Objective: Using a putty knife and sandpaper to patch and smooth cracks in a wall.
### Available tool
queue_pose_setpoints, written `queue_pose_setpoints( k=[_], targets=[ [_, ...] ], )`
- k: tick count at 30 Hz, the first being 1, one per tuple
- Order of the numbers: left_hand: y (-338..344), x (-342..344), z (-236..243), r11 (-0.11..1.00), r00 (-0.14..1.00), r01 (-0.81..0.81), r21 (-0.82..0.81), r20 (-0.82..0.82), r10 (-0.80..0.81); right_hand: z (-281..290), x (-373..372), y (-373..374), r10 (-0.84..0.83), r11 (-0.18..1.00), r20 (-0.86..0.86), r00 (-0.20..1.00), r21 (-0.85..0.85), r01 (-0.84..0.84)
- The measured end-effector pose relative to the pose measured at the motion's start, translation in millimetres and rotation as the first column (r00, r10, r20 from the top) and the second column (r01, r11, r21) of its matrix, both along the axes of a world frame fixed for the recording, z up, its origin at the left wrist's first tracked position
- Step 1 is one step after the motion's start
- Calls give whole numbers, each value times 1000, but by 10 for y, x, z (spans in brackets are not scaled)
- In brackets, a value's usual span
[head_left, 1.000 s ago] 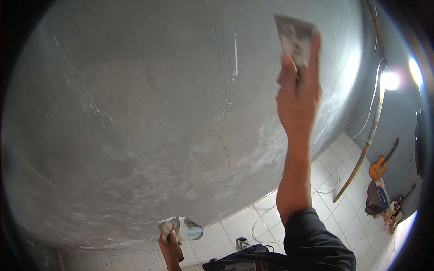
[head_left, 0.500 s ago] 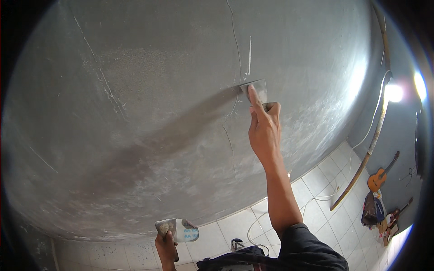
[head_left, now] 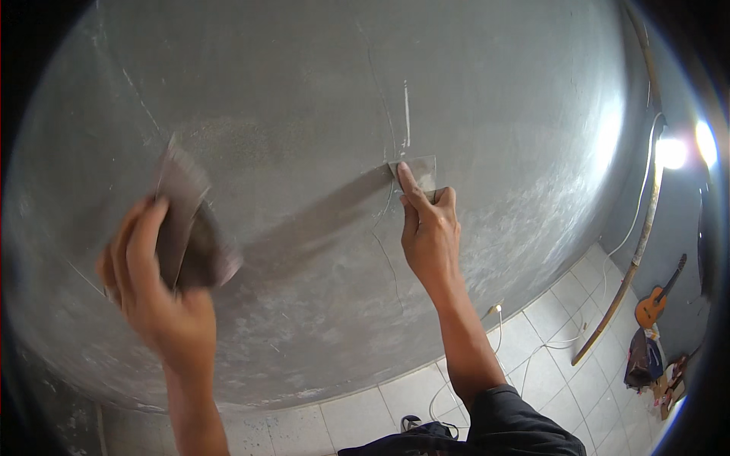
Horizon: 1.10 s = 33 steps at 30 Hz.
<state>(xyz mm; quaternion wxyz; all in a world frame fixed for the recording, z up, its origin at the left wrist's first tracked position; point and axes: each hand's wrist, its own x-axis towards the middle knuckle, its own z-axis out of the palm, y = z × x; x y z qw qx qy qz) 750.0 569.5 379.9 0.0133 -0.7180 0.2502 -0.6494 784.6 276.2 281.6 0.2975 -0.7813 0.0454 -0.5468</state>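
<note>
A flat, thin putty scraper (head_left: 424, 171) is pinched in my right hand (head_left: 432, 235), its index finger pressed along the blade. The blade's far edge meets the grey wall (head_left: 304, 91) beside a thin crack, just below a white streak (head_left: 407, 114). On the left, my left hand (head_left: 169, 304) is raised in front of the wall and closed on a bent piece of sandpaper (head_left: 181, 190). Motion blurs that hand and the paper's lower part. Whether the paper touches the wall, I cannot tell.
Pale floor tiles (head_left: 353, 416) run along the foot of the wall. To the right, a bamboo pole (head_left: 635, 251) leans near a bright lamp (head_left: 671, 153), with a white cable (head_left: 635, 220) alongside. A guitar (head_left: 651, 308) and bags (head_left: 642, 361) stand beyond.
My left hand has risen from low near the floor to the left part of the wall, bringing the sandpaper up. My right hand and the scraper appear slightly lower and further left.
</note>
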Motion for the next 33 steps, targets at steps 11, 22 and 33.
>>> queue_pose_setpoints(
  k=[11, 22, 33],
  targets=[
    [-1281, 956, 263, 939, 987, -33, 342, 157, -23, 90, -53, -113, 21, 998, -109, 994, -54, -27],
    [-1291, 1050, 241, 910, 998, -30, 414, 56, 7, 283, 13, -128, 15, 998, -1, 1000, -53, -15],
    [-1307, 1140, 149, 923, 995, 41, 383, 66, -72, 131, -9, -177, 1, 993, -37, 999, -115, -6]
  ],
)
